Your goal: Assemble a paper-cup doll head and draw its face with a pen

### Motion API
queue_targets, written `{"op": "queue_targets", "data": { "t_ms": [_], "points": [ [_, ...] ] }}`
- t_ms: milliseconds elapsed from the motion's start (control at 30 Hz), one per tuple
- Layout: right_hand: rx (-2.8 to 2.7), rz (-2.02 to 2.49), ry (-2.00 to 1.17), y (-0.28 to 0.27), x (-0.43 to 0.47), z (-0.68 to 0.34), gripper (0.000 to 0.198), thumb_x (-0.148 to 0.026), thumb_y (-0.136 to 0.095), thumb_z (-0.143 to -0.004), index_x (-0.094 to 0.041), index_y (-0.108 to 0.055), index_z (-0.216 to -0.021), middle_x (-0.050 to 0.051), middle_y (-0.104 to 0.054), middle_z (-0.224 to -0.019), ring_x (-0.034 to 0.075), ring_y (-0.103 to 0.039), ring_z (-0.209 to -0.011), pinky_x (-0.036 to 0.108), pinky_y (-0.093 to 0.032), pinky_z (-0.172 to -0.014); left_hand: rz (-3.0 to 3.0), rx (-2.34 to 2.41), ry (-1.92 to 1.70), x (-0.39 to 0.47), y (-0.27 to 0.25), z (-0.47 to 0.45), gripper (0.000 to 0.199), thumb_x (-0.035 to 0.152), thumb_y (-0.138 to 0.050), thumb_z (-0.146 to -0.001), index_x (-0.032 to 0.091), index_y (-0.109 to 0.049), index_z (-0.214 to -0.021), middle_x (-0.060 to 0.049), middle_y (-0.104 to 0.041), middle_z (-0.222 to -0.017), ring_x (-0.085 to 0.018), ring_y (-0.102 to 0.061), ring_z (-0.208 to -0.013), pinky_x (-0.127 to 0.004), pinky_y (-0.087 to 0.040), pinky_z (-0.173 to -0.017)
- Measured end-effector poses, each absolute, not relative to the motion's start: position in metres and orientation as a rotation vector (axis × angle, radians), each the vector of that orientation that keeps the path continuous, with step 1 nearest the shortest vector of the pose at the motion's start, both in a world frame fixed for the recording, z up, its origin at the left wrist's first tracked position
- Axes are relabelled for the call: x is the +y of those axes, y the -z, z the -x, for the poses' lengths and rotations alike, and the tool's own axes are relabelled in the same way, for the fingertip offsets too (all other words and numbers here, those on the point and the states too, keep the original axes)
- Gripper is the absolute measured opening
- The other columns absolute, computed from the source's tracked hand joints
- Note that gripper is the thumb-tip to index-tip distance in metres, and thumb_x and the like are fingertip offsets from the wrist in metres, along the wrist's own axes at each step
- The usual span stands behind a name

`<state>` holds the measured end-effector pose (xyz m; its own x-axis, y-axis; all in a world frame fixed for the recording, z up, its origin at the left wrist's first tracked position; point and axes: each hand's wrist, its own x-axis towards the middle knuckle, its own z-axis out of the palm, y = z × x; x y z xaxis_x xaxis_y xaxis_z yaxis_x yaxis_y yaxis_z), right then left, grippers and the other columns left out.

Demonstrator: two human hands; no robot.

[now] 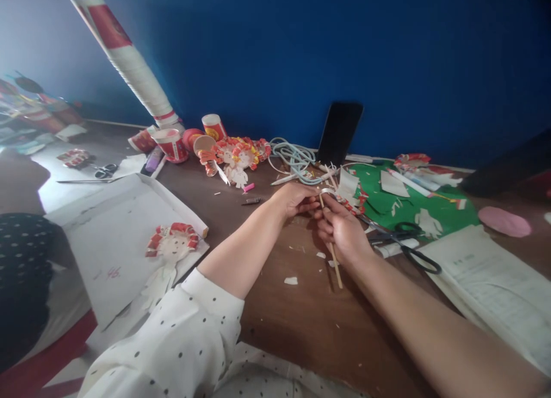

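At a brown table against a blue wall, a person in a dotted white sleeve works at a thin wooden stick, a white strip curving at its upper end. The step in hand looks to be fitting or winding that strip about the tip. As I judge it, the next move calls for a firm grip on the stick and a light, close pinch on the strip.

The right hand is closed round the stick, its thumb lying along the upper part and the lower end jutting free below the palm, slanted toward the wearer. The left hand reaches in from the other side, fingers curled and narrow, the tips close by the stick's top; whether they pinch the strip, I cannot tell. Both forearms angle inward, so the hands meet over the tabletop, the stick between them.

Paper scraps lie just below; scissors rest beside the right wrist, near a green sheet. A phone leans on the wall beyond.
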<state>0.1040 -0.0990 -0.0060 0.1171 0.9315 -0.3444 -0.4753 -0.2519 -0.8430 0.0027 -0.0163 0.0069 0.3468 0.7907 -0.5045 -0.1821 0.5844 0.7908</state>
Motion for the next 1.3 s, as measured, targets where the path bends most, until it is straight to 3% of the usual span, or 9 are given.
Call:
{"op": "queue_targets", "data": {
  "t_ms": [267,533,1300],
  "points": [
    [-0.669,1.235,-1.379,0.0092,-0.0988,-0.1002,0.04,-0.021,-0.058,-0.071,-0.02,-0.056,-0.111,-0.002,-0.06,-0.069,0.004,-0.036,-0.041,0.016,-0.019,-0.036,-0.682,1.118,-0.769,-0.0151,-0.0054,-0.007,0.016,0.005,-0.065,-0.076,0.011,-0.058,-0.064,0.002,-0.054,-0.048,-0.004,-0.05,-0.041,-0.013,-0.045,-0.044],
    [-0.686,1.22,-1.419,0.012,-0.0988,-0.1,0.025,-0.022,-0.059,-0.069,-0.019,-0.057,-0.094,-0.001,-0.062,-0.073,0.003,-0.034,-0.042,0.015,-0.017,-0.035,-0.684,1.145,-0.711,-0.0127,-0.0048,-0.006,0.02,0.007,-0.068,-0.074,0.012,-0.054,-0.061,0.003,-0.051,-0.045,-0.004,-0.048,-0.038,-0.013,-0.042,-0.043],
    [-0.518,1.062,-1.523,0.0064,-0.1046,-0.0964,0.038,-0.014,-0.063,-0.064,-0.022,-0.062,-0.101,-0.003,-0.055,-0.079,0.003,-0.036,-0.051,0.014,-0.016,-0.037,-0.901,1.239,-0.683,-0.02,-0.0098,-0.0088,0.021,0.01,-0.067,-0.075,0.014,-0.055,-0.058,0.005,-0.045,-0.04,-0.006,-0.046,-0.036,-0.017,-0.043,-0.042]
  ]
}}
